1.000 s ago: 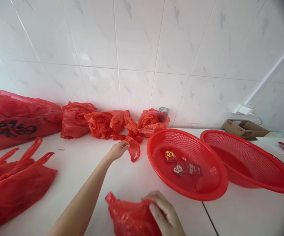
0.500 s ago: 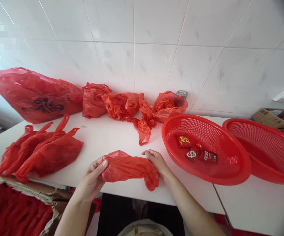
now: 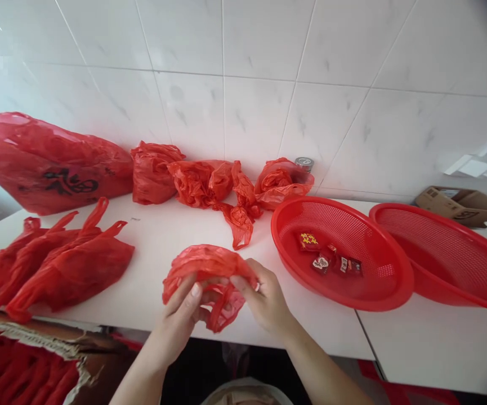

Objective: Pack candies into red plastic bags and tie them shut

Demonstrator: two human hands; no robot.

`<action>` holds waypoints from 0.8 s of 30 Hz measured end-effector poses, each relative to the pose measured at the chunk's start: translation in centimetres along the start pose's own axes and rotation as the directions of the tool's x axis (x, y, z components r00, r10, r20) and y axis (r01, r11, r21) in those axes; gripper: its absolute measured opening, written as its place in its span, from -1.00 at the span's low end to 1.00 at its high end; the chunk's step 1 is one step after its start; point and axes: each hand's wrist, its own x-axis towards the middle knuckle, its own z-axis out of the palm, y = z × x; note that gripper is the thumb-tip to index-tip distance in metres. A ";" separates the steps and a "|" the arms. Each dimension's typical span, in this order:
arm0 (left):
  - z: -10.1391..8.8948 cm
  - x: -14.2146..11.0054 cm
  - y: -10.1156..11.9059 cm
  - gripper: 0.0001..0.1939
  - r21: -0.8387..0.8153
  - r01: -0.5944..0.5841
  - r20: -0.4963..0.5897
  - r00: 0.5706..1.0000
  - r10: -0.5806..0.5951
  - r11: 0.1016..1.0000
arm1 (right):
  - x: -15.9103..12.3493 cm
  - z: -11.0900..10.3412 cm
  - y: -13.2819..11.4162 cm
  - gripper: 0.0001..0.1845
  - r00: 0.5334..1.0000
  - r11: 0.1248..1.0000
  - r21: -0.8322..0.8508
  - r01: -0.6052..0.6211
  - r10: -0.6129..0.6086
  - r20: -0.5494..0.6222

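Observation:
A thin red plastic bag (image 3: 209, 259) is bunched up between my two hands, just above the front of the white table. My left hand (image 3: 182, 318) is closed on its near left side, thumb on top. On the right side of the bag, my right hand (image 3: 264, 295) grips the plastic between thumb and fingers. The bag's mouth and handles look gathered around the fingers, and some fingertips are hidden in its folds. To the right stands a red perforated basket (image 3: 399, 275) with several small wrapped packets (image 3: 321, 263) at its bottom.
Filled red bags (image 3: 86, 264) lie at the left on the table. Along the tiled wall sit a large red bag (image 3: 57, 169) and crumpled red bags (image 3: 201, 183). A second red basket (image 3: 450, 259) and a cardboard box (image 3: 467, 205) stand right; an open carton (image 3: 27, 360) is front left.
The bag was stretched out sideways between my hands; now it is gathered into a rounded bunch. My hands have come closer together, and the view has shifted slightly right.

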 end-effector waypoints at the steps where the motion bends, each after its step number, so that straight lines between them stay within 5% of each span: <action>1: 0.0 0.2 0.4 -0.54 -0.013 -0.018 -0.001 1.000 0.018 1.000 | 0.1 -0.4 0.4 -0.74 1.000 0.999 0.038 -0.021 0.022 -0.022; 6: -0.3 1.8 1.2 -0.62 0.115 -0.100 -0.113 0.987 0.114 0.988 | 0.0 -1.9 1.4 -0.68 0.985 0.884 0.444 -0.148 0.170 -0.010; 12: -4.0 4.8 -0.7 -0.68 0.368 0.086 -0.439 0.894 0.092 0.926 | -0.7 -3.1 1.9 -0.78 0.974 0.781 0.620 -0.075 0.190 -0.121; 14: -5.2 4.4 -0.9 -0.69 0.453 0.090 -0.370 0.924 0.095 0.887 | -1.1 -3.5 2.2 -0.83 0.967 0.788 0.610 -0.080 0.211 -0.145; 16: -5.7 3.1 -0.7 -0.68 0.619 0.067 -0.184 0.981 0.061 0.782 | -1.4 -3.7 2.3 -0.85 0.953 0.803 0.587 -0.101 0.248 -0.174; 19: -5.0 0.7 0.0 -0.65 0.812 -0.023 -0.078 0.986 0.147 0.583 | -1.6 -3.8 2.5 -0.81 0.941 0.846 0.516 -0.134 0.272 -0.200; 20: -4.6 0.2 0.1 -0.63 0.850 -0.063 -0.102 0.955 0.280 0.523 | -1.6 -3.8 2.6 -0.79 0.941 0.858 0.494 -0.143 0.272 -0.201; 22: -3.9 -0.1 -0.1 -0.61 0.914 -0.158 -0.096 0.811 0.577 0.373 | -1.6 -3.8 2.9 -0.78 0.941 0.873 0.462 -0.159 0.275 -0.196; 24: -3.6 0.5 -1.1 -0.59 0.954 -0.208 -0.013 0.694 0.720 0.217 | -1.9 -3.8 3.0 -0.77 0.941 0.883 0.435 -0.175 0.280 -0.190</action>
